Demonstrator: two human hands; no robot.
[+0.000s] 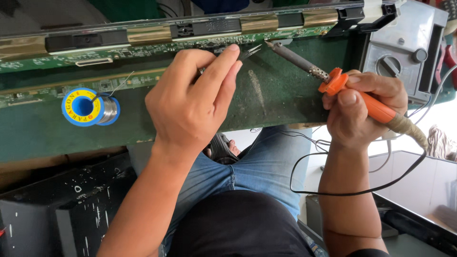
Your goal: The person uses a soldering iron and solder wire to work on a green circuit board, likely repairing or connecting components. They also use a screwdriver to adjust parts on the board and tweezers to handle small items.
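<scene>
The right hand has its grip closed around the orange handle of a soldering iron, thumb laid along the top of the handle. The iron's dark metal shaft runs up and to the left, and its tip sits at the near edge of a long green circuit board. A black cord leaves the handle's rear end and loops down past the right forearm.

The left hand has its grip closed on a pair of metal tweezers, pinched between thumb and forefinger. The tweezer points lie just left of the iron's tip, at the same board edge.

The board spans the far side of a green surface, with gold-coloured strips along its far edge. A spool of solder wire with a blue and yellow face stands on the surface, well to the left of the left hand. A grey plastic housing sits at the far right. The person's knees, in blue jeans, are below the surface's near edge.
</scene>
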